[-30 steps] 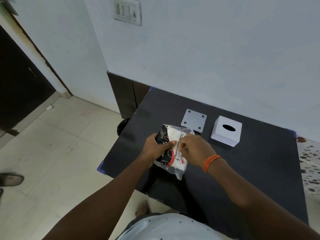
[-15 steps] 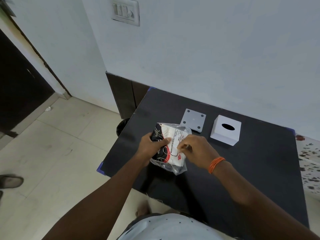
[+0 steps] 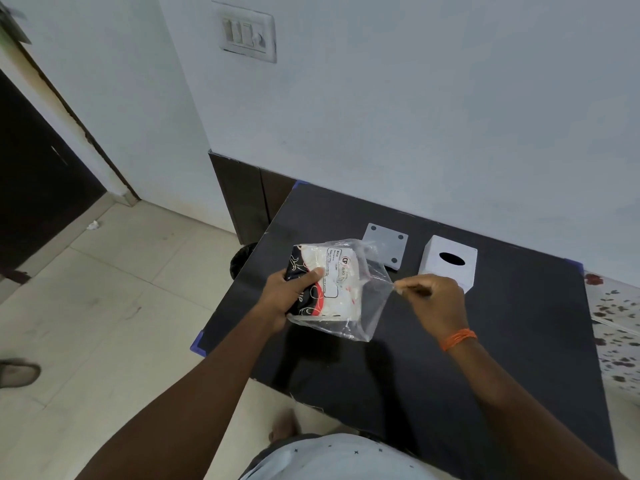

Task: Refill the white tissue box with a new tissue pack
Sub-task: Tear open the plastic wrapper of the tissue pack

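A new tissue pack (image 3: 334, 284), white with black and red print, sits in a clear plastic wrapper (image 3: 370, 306) above the black table (image 3: 502, 341). My left hand (image 3: 289, 296) grips the pack's left side. My right hand (image 3: 433, 299) pinches the wrapper's edge between thumb and fingers and stretches the film out to the right. The white tissue box (image 3: 448, 263) stands at the back right with its oval slot facing up. Its square white base plate (image 3: 386, 245), with several dark feet, lies flat to the box's left.
The wall runs close behind the table. Tiled floor drops off at the table's left edge, where a dark bin (image 3: 242, 259) stands. A patterned cloth surface (image 3: 616, 327) adjoins the table on the right. A sandal (image 3: 17, 372) lies at the far left.
My right hand has moved right, away from the pack, pulling the clear wrapper open and taut. The pack has been lifted slightly and stays in my left hand.
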